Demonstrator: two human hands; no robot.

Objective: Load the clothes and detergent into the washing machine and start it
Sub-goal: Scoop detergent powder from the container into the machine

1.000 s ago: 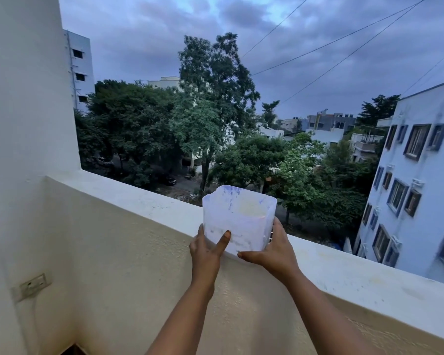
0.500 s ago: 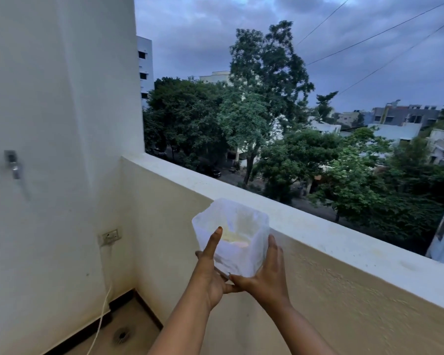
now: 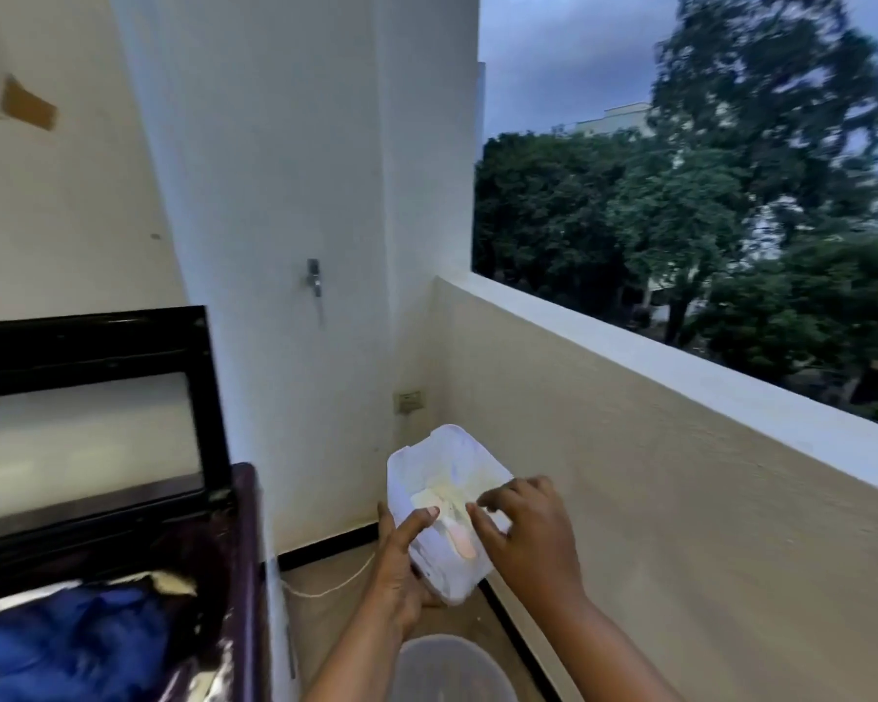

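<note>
A white translucent detergent container point(image 3: 444, 463) with pale powder and a small scoop point(image 3: 460, 537) inside is tilted toward me at lower centre. My left hand point(image 3: 399, 570) grips it from below, thumb on its near wall. My right hand point(image 3: 525, 532) reaches over its open top with bent fingers pointing in, holding nothing that I can see. The dark washing machine point(image 3: 242, 549) stands at left with its lid point(image 3: 87, 347) raised. Blue clothes point(image 3: 72, 646) lie in its tub.
A translucent bucket point(image 3: 447, 666) stands on the floor below my hands. The balcony parapet point(image 3: 680, 377) runs along the right. A tap point(image 3: 314, 276) and a wall socket point(image 3: 409, 400) sit in the corner, with a thin cord on the floor.
I have turned left from the parapet toward the washing machine. The container came down off the ledge to waist height, and my right hand moved from its side to over its opening.
</note>
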